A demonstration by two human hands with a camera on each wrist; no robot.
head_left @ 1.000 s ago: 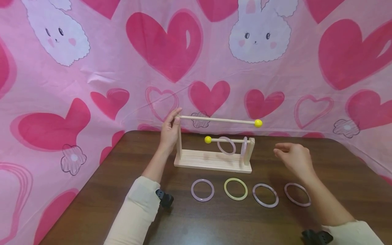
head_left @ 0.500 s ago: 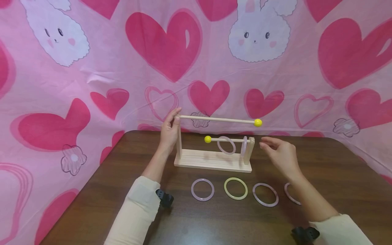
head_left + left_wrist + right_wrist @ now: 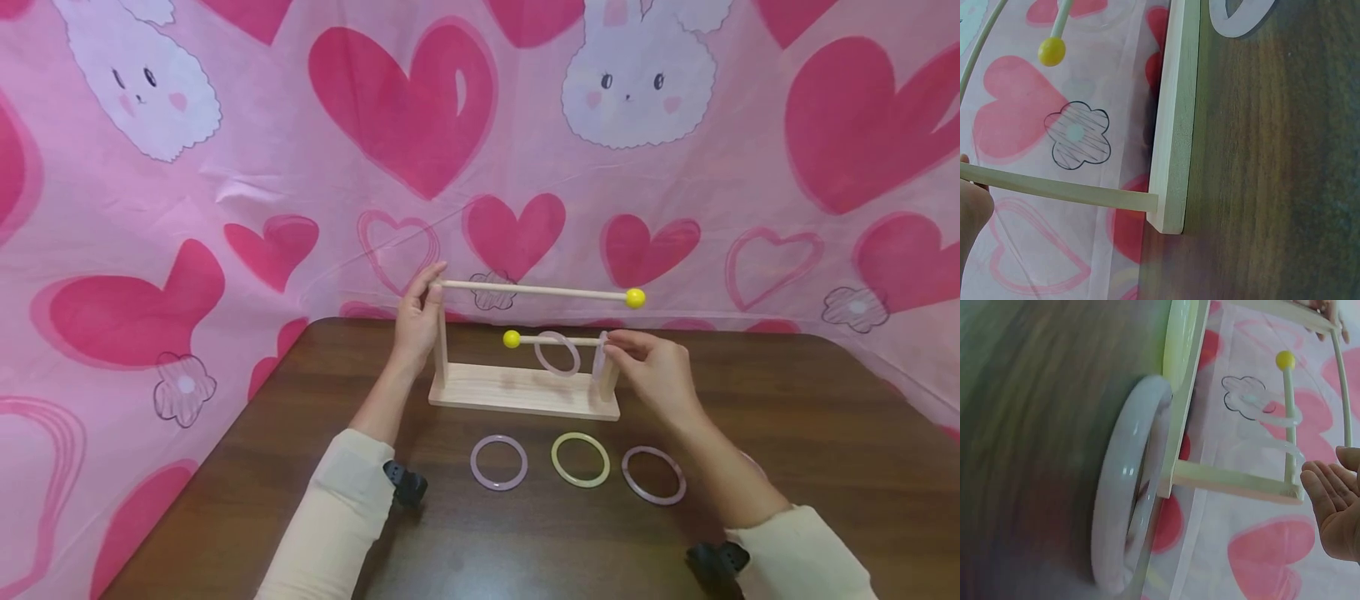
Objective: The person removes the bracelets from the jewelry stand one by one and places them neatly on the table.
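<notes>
Wooden stand [image 3: 517,390] gripped in my left hand [image 3: 416,327]; my right hand [image 3: 658,373], fingers loose, is at the inner ring [image 3: 600,358]. Two hang on the lower rod [image 3: 528,340]; four rings [image 3: 473,463] on the table [image 3: 600,542] seem left.

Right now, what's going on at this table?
A person's left hand grips the tall post of a wooden stand near its top. The right hand is at the short post, beside a ring; whether it touches is hard to tell. Two rings hang on the lower rod; the upper rod holds none. Four more rings lie on the table, one mostly hidden by the right arm.
</notes>
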